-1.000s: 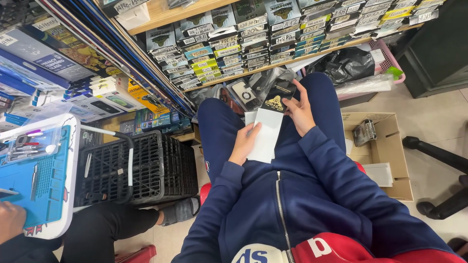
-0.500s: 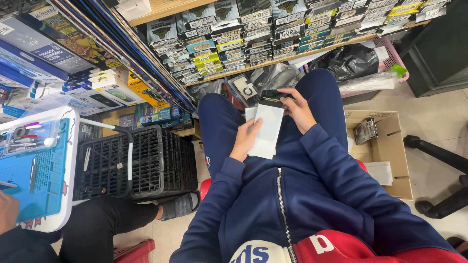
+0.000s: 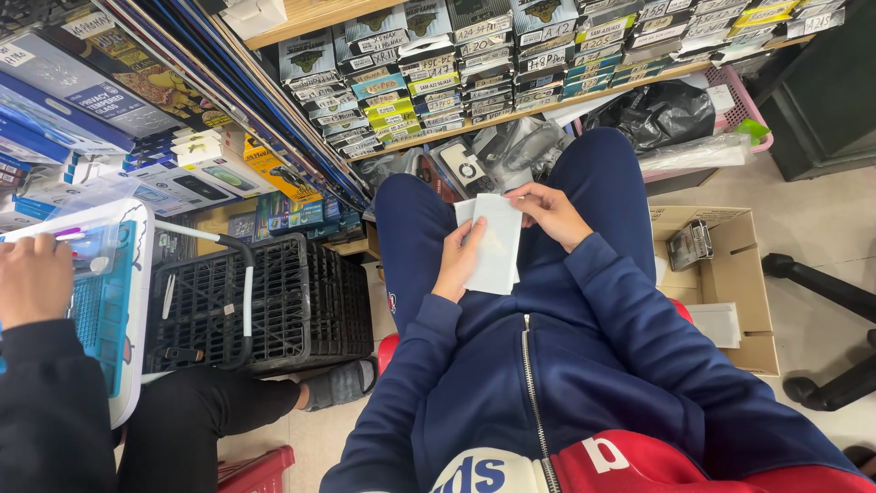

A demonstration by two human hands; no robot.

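Note:
I sit in a navy blue tracksuit and hold a flat white rectangular packet (image 3: 498, 245) over my lap. My left hand (image 3: 459, 260) grips its left long edge, fingers lying on its face. My right hand (image 3: 547, 212) pinches its top right corner. The packet is upright, its upper end toward my knees. Beyond my knees, several clear plastic-wrapped items (image 3: 497, 155) lie on the floor under the shelf.
A wooden shelf (image 3: 511, 114) with rows of small boxed packets runs ahead. A black plastic crate (image 3: 274, 306) stands to my left. An open cardboard box (image 3: 730, 260) sits at my right. Another person's hand (image 3: 35, 278) rests on a blue mat at far left.
The view has shifted slightly down and left. My hands still hold the white packet; the right hand has moved onto its top corner. The neighbour's hand has risen into view.

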